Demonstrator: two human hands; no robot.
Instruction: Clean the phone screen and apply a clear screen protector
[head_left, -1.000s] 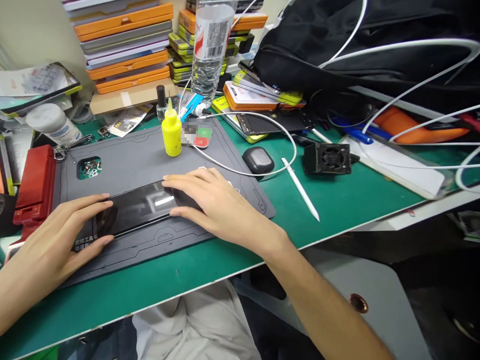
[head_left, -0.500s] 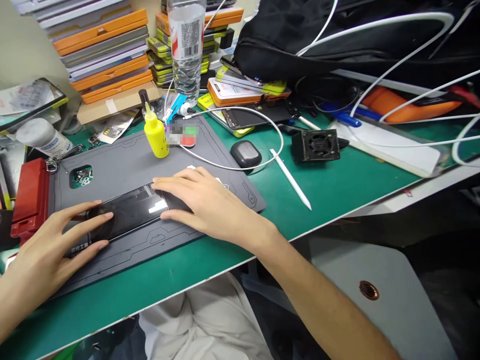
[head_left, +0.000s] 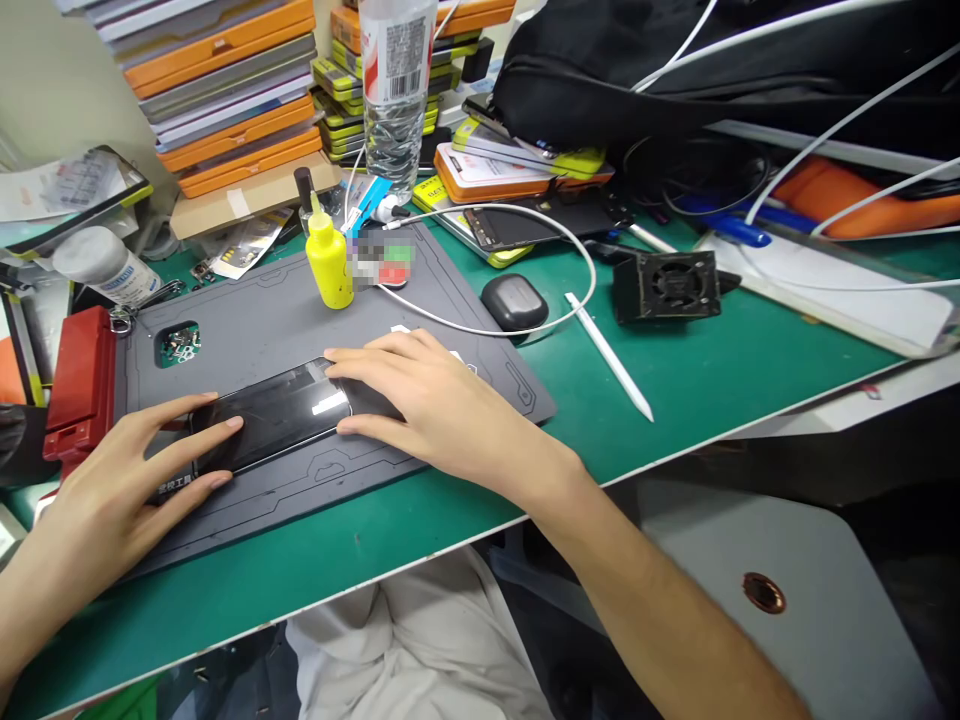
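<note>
Phone: lay between left hand and right hand, dark glass up, seemingly resting on the grey mat, though could not be seen for certain to sit flush against it. Ran lengthwise from hand to hand, with long axis roughly in line with the front edge of the green table, left end lower in the view and right end higher. Offered a short end to each palm and both long edges to the fingertips. Met fingers at both ends, so could hardly be called nearer to either hand; merely reached a little deeper beneath the left. Was straddled on the right by thumb at near edge and forefinger at far edge, closed on the end in a seemingly light grip. Was spanned more loosely on the left, with thumb by near edge, forefinger over the glass and another finger by far edge; could not be told whether gripped there or simply touched. Ended, on the right, against a dark patch under the palm, too shaded to name. Lay in front of the upright yellow bottle, apart from the small parts at far left of the mat, and well apart from the white stylus off to the right.
</note>
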